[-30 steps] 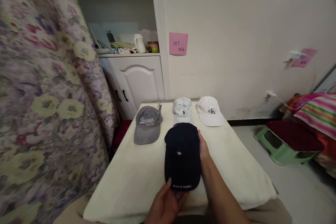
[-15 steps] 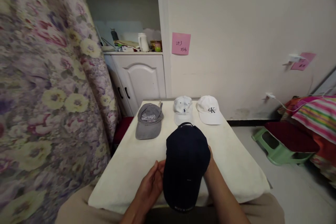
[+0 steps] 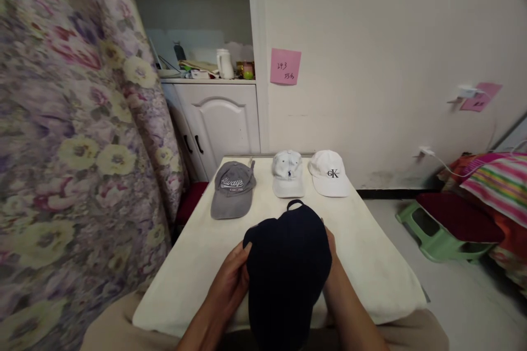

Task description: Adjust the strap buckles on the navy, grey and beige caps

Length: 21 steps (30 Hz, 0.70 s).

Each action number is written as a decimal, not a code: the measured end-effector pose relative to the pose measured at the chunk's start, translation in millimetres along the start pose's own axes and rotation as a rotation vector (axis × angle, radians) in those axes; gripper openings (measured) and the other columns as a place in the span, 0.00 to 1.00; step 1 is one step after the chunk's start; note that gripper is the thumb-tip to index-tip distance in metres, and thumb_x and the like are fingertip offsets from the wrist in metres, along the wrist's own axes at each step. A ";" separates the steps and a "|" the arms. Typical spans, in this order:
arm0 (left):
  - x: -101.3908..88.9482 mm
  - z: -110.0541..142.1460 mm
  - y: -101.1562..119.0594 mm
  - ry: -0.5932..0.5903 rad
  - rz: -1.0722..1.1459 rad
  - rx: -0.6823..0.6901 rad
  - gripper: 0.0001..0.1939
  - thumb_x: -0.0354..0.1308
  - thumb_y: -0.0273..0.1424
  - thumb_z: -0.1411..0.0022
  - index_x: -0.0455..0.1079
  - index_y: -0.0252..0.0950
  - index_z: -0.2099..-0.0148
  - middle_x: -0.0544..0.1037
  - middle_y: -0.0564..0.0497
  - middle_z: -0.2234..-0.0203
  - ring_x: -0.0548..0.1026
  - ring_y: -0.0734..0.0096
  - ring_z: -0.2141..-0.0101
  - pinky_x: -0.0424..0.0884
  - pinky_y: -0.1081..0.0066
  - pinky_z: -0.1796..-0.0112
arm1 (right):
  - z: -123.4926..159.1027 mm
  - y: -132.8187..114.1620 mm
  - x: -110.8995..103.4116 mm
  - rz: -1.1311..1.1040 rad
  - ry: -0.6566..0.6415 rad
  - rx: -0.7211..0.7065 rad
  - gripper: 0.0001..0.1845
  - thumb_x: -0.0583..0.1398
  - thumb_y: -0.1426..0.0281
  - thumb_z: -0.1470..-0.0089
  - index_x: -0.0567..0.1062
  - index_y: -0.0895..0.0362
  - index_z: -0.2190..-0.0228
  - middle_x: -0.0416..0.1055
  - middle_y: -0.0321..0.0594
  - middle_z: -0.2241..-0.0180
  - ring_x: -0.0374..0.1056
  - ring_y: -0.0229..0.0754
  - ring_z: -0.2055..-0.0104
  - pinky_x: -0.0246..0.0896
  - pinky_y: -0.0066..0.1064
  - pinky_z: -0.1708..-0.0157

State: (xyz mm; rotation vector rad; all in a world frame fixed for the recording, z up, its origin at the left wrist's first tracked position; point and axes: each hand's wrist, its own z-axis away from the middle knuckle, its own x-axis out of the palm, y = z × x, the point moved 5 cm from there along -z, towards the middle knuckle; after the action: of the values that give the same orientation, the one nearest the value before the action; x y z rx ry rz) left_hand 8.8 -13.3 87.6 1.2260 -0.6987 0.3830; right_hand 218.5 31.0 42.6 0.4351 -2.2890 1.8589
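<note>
A dark navy baseball cap [image 3: 286,269] is held above the near part of the table, its brim toward me and its back strap loop pointing away. My left hand [image 3: 231,274] grips the cap's left edge, thumb on the outside and the other fingers partly hidden beneath. On the right side, my right hand [image 3: 330,247] holds the cap's edge, most of its fingers hidden behind the crown. Beyond the cap, a grey cap [image 3: 233,192] with white lettering lies at the left. A pale cap [image 3: 287,173] with a small dark emblem and a white cap [image 3: 329,173] with black letters lie side by side.
The caps rest on a table with a cream cloth [image 3: 193,279]. A floral curtain [image 3: 82,148] hangs at the left, beside a white cabinet [image 3: 220,120]. At the right stands a green stool [image 3: 428,236] with a dark red top. A pink note [image 3: 285,66] is stuck on the wall.
My left hand has closed on the left edge of the navy cap. The cap has shifted slightly toward me, and its left side is spread outward.
</note>
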 end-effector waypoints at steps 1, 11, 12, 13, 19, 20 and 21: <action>0.6 1.9 2.2 -0.002 -0.020 0.002 0.10 0.67 0.28 0.41 0.78 0.33 0.56 0.83 0.50 0.69 0.79 0.71 0.70 0.74 0.76 0.66 | -0.5 0.0 -0.7 -0.055 0.006 0.016 0.28 0.47 0.49 0.35 0.78 0.53 0.63 0.79 0.38 0.63 0.76 0.46 0.56 0.70 0.39 0.53; 38.7 9.1 57.3 -0.262 -0.185 0.178 0.17 0.67 0.31 0.44 0.76 0.34 0.51 0.82 0.45 0.64 0.79 0.60 0.63 0.71 0.70 0.62 | -10.9 -74.2 -16.6 -0.426 0.026 -0.054 0.15 0.73 0.64 0.64 0.77 0.54 0.73 0.72 0.31 0.80 0.64 0.35 0.83 0.65 0.26 0.80; 41.4 11.6 60.4 -0.312 -0.216 0.176 0.16 0.68 0.30 0.45 0.76 0.34 0.53 0.81 0.46 0.65 0.78 0.62 0.65 0.70 0.71 0.63 | -6.1 -79.7 -16.5 -0.389 -0.035 -0.038 0.15 0.73 0.64 0.65 0.77 0.55 0.74 0.71 0.32 0.81 0.61 0.34 0.83 0.61 0.25 0.82; 43.0 14.3 61.4 -0.359 -0.247 0.163 0.15 0.68 0.30 0.46 0.76 0.33 0.56 0.80 0.47 0.66 0.77 0.64 0.66 0.70 0.72 0.63 | -0.2 -82.5 -16.2 -0.347 -0.101 -0.019 0.14 0.73 0.63 0.64 0.76 0.56 0.76 0.69 0.32 0.82 0.60 0.33 0.84 0.58 0.25 0.83; 33.2 26.4 40.6 -0.490 -0.310 -0.022 0.14 0.70 0.34 0.49 0.71 0.32 0.65 0.73 0.51 0.74 0.69 0.73 0.73 0.64 0.76 0.70 | 36.3 -68.4 -10.1 -0.233 -0.304 0.098 0.16 0.71 0.61 0.56 0.78 0.60 0.71 0.68 0.34 0.80 0.59 0.32 0.81 0.53 0.22 0.81; 30.0 27.1 36.8 -0.493 -0.319 -0.054 0.15 0.70 0.35 0.50 0.70 0.32 0.66 0.72 0.52 0.75 0.67 0.74 0.74 0.62 0.77 0.72 | 40.6 -66.6 -9.0 -0.249 -0.290 0.104 0.16 0.71 0.60 0.56 0.78 0.60 0.71 0.68 0.34 0.80 0.59 0.32 0.81 0.53 0.22 0.81; 26.7 27.6 33.6 -0.496 -0.336 -0.083 0.17 0.72 0.36 0.52 0.69 0.33 0.68 0.71 0.53 0.77 0.66 0.75 0.75 0.59 0.77 0.74 | 44.5 -65.3 -8.3 -0.263 -0.270 0.107 0.16 0.71 0.61 0.56 0.79 0.60 0.70 0.69 0.35 0.79 0.59 0.32 0.81 0.54 0.22 0.81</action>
State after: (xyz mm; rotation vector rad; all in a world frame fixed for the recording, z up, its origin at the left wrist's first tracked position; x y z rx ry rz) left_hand 0.0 -31.5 134.5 1.3434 -0.8983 -0.2377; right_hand 250.0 -23.5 91.2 1.0074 -2.1608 1.8900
